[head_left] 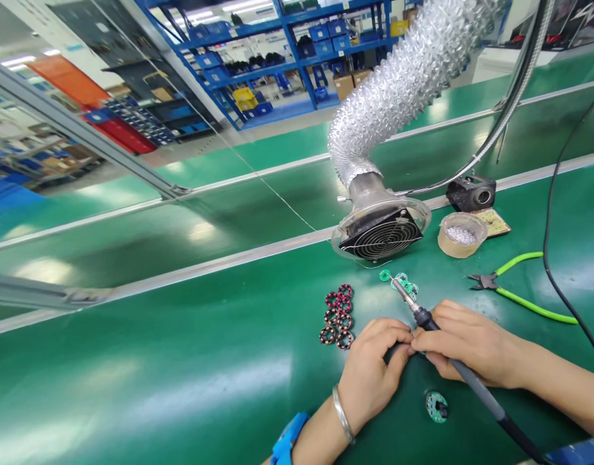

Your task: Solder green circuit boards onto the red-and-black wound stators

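Now our right hand (471, 349) clamps the soldering iron (481, 394), left hand (371, 378) pinches shut beside it; tape roll (446, 244) holds, perhaps, solder scraps (461, 234).

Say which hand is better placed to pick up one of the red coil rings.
Probably the left hand: it lies just beside the coil rings, while the right hand is shut around the soldering iron on the far side.

We look across a glossy green bench mat (180, 361) crossed by pale metal rails (229, 258). Far off stands blue steel shelving (297, 58) loaded with blue plastic bins (326, 31) and brown cardboard cartons (344, 84). An orange panel (68, 81) sits far left, and white strip lights (16, 61) glow above.
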### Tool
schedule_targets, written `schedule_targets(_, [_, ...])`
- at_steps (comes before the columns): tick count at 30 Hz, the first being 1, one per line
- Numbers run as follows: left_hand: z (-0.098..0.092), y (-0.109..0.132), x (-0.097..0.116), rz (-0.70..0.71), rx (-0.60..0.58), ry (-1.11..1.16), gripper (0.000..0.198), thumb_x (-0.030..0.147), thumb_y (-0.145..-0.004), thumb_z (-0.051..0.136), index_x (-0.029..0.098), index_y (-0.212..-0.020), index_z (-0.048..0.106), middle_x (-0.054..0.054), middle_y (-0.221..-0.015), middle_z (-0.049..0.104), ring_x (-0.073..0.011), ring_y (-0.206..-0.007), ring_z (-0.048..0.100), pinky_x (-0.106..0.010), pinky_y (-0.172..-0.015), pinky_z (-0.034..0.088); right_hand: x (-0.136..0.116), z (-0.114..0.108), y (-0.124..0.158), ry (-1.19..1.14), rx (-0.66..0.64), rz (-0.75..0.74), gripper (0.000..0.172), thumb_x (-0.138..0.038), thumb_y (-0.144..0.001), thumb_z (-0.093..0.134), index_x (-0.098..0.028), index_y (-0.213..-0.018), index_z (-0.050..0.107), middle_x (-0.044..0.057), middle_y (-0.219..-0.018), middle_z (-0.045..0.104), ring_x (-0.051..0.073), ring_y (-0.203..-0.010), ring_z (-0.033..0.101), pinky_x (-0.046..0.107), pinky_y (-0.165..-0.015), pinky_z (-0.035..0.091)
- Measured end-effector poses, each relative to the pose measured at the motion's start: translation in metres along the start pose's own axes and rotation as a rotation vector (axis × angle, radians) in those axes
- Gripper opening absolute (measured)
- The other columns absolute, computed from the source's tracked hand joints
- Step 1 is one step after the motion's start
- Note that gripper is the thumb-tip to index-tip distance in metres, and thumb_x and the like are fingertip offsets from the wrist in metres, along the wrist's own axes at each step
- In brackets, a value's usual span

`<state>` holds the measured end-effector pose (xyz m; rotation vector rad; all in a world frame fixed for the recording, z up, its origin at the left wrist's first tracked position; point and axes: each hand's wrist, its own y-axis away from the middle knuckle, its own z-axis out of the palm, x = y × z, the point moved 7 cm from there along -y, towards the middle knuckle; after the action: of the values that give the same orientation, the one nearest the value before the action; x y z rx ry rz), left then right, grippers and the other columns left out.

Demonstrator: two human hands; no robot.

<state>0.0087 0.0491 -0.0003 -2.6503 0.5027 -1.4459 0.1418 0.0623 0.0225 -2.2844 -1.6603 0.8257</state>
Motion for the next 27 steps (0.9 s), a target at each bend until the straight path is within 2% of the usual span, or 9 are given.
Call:
schedule_targets(4, [-0.004, -0.001, 0.002, 0.018, 0.014, 0.028, 0.013, 0.006, -0.085, 0.058, 0.018, -0.085, 0.065, -0.003, -0.087, 0.071, -0.0159, -0.082, 0.064, -0.026, -0.077, 0.049, -0.007, -0.005, -0.005, 0.110, -0.046, -0.030, 0.027, -0.009, -0.091, 0.045, -0.017, -0.114, 0.057, 0.003, -0.076, 0.055, 0.018, -0.072, 0.044, 0.030, -0.065, 0.035])
schedule_targets(9, [-0.001, -0.001, 0.005, 0.059, -0.047, 0.078, 0.015, 0.004, -0.084, 0.057, 0.019, -0.085, 0.062, -0.002, -0.084, 0.070, -0.0139, -0.077, 0.064, -0.023, -0.072, 0.048, -0.015, -0.008, -0.010, 0.178, -0.047, -0.040, 0.026, -0.010, -0.094, 0.042, -0.017, -0.113, 0.058, 0.003, -0.074, 0.054, 0.018, -0.071, 0.044, 0.030, -0.064, 0.033])
schedule_targets(16, [0.005, 0.001, -0.001, -0.023, -0.013, 0.026, 0.019, 0.005, -0.079, 0.067, 0.020, -0.081, 0.056, 0.003, -0.075, 0.068, -0.0121, -0.067, 0.061, -0.021, -0.065, 0.045, -0.004, -0.001, 0.001, -0.043, -0.068, 0.041, 0.039, -0.011, -0.095, 0.043, -0.014, -0.133, 0.044, 0.007, -0.091, 0.060, 0.019, -0.079, 0.046, 0.031, -0.069, 0.039])
schedule_targets(21, [0.009, 0.007, 0.001, -0.064, 0.050, -0.017, 0.019, 0.009, -0.077, 0.071, 0.019, -0.078, 0.055, 0.004, -0.069, 0.063, -0.0119, -0.061, 0.058, -0.020, -0.059, 0.044, -0.003, -0.004, 0.003, -0.113, -0.133, 0.047, 0.046, -0.003, -0.091, 0.040, -0.016, -0.135, 0.043, 0.006, -0.088, 0.058, 0.019, -0.080, 0.046, 0.028, -0.069, 0.040])
schedule_targets(24, [0.009, 0.009, 0.001, -0.086, 0.059, -0.006, 0.016, 0.008, -0.079, 0.068, 0.019, -0.081, 0.057, 0.003, -0.071, 0.064, -0.0122, -0.064, 0.059, -0.020, -0.061, 0.045, -0.002, -0.006, 0.002, -0.123, -0.158, 0.066, 0.044, -0.005, -0.092, 0.038, -0.017, -0.134, 0.044, 0.006, -0.086, 0.057, 0.019, -0.079, 0.047, 0.028, -0.068, 0.040])
schedule_targets(27, [0.007, 0.007, 0.003, -0.041, 0.001, 0.050, 0.012, 0.007, -0.085, 0.061, 0.019, -0.087, 0.061, 0.001, -0.077, 0.068, -0.0124, -0.070, 0.063, -0.020, -0.067, 0.048, 0.002, -0.007, 0.000, -0.207, -0.158, 0.115, 0.037, -0.010, -0.097, 0.039, -0.018, -0.133, 0.044, 0.006, -0.089, 0.058, 0.018, -0.077, 0.046, 0.027, -0.067, 0.040])
